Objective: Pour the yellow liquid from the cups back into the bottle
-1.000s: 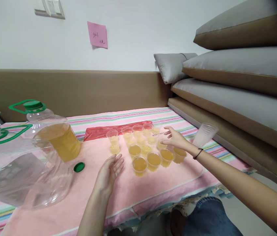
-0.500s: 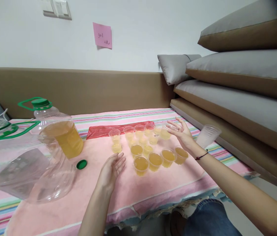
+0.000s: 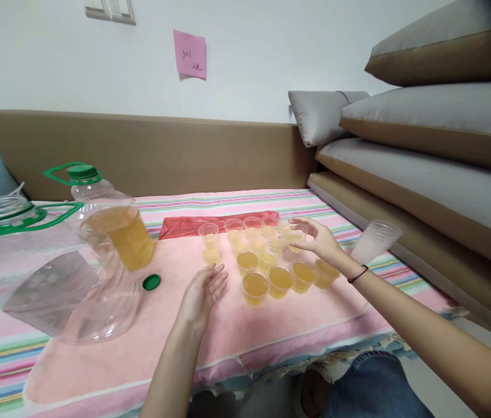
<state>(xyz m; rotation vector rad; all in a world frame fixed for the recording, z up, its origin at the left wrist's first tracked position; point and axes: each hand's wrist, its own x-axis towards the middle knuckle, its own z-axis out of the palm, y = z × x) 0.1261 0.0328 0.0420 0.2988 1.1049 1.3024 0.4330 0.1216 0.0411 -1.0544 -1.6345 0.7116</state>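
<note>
Clear plastic cups of yellow liquid stand in loose rows on a pink cloth [image 3: 228, 337]. My right hand [image 3: 317, 241] is beside a cup at the back right [image 3: 294, 232], its thumb and fingers apart around the near side of the rim; whether they touch is unclear. Just left of the front cup [image 3: 255, 285], my left hand [image 3: 204, 290] is open and empty, palm turned toward the cups. Behind its fingertips stands a separate cup [image 3: 211, 247]. A stack of cups [image 3: 376, 241] leans to the right of my right wrist.
On the left stand an uncapped clear jug [image 3: 66, 290] and a green-capped jug [image 3: 127, 238] part full of yellow liquid. A green cap [image 3: 151, 282] lies beside them. Red plastic [image 3: 179, 226] lies behind the cups. Cushions [image 3: 437, 168] are piled at the right.
My right hand has lowered and moved closer to the back right cup, its fingers now around the rim's side. My left hand stays near the same spot. The view has shifted slightly.
</note>
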